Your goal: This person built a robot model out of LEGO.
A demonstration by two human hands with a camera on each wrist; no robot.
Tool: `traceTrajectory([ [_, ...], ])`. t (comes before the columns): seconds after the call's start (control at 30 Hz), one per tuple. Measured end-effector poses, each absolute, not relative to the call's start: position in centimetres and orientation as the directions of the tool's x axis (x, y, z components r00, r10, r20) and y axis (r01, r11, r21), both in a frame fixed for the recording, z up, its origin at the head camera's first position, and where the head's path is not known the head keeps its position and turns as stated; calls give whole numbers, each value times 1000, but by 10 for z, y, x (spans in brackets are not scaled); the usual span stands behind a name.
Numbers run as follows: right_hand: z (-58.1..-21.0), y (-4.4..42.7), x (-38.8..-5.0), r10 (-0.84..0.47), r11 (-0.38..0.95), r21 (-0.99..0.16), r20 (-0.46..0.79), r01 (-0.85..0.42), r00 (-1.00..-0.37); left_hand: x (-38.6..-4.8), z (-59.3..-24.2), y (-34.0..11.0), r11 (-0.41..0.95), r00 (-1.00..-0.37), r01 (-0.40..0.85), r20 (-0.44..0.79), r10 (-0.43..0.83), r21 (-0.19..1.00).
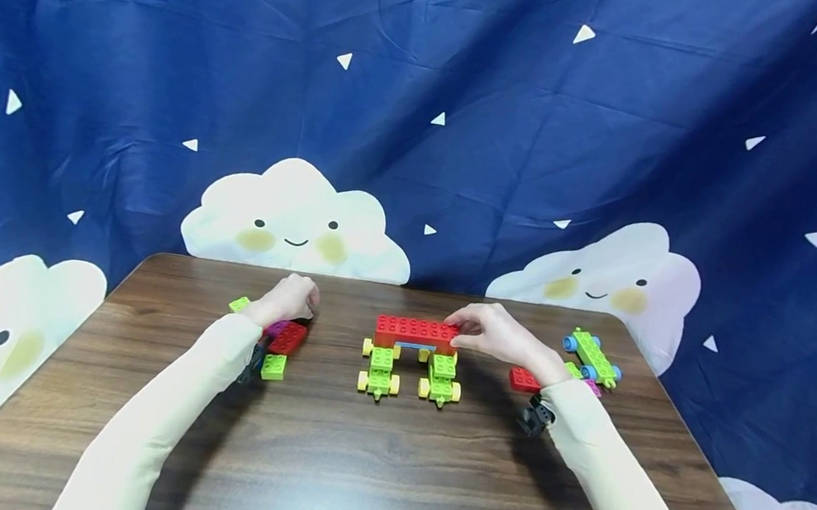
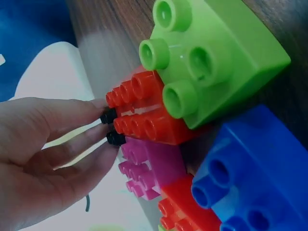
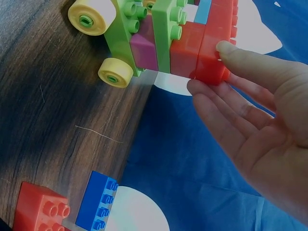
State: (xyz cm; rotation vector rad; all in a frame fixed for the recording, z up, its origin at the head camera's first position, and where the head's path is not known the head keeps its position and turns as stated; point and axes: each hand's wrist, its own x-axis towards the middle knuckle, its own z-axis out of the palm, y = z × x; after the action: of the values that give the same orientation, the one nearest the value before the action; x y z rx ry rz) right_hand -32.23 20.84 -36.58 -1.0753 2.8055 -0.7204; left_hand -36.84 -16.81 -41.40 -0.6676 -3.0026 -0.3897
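Observation:
In the head view, my left hand [image 1: 290, 298] is over the left group of bricks, its fingertips at a small black piece [image 1: 303, 321]. The left wrist view shows the left hand [image 2: 53, 154] pinching that black piece [image 2: 109, 116], beside a red brick [image 2: 159, 113]. My right hand [image 1: 496, 332] grips the right end of a long red brick [image 1: 415, 332], which bridges two green wheeled bases [image 1: 380, 373]. Seen from the right wrist, the thumb and fingers of the right hand [image 3: 269, 115] are around the red brick's end [image 3: 211, 55]; a purple brick [image 3: 144, 48] sits lower in the build.
Around the left hand lie a green brick [image 1: 274, 367], a red brick [image 1: 287, 339] and a blue brick [image 2: 264, 168]. At the right are a green base with blue wheels [image 1: 594, 358], a red brick [image 1: 523, 379] and a blue brick [image 3: 95, 199]. A blue curtain hangs behind the table [image 1: 328, 454].

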Motion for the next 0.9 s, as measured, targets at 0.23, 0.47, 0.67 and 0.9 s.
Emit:
traceTrajectory([
  [0.23,-367,209,-323,-647,648,-435,120,-626,-753,-374,-418,-161,874,-908,417,78,412,249],
  [0.47,-365,209,-322,-650,643,-432,126,-632,-749,-373,-416,-154,887,-909,411,30,415,210],
  [0.67,-364,209,-322,-650,649,-419,130,-635,-749,-368,-410,-155,945,-956,270,-67,286,187],
  [0.9,-365,209,-321,-660,644,-398,145,-654,-738,-366,-409,-155,940,-954,258,-94,284,223],
])
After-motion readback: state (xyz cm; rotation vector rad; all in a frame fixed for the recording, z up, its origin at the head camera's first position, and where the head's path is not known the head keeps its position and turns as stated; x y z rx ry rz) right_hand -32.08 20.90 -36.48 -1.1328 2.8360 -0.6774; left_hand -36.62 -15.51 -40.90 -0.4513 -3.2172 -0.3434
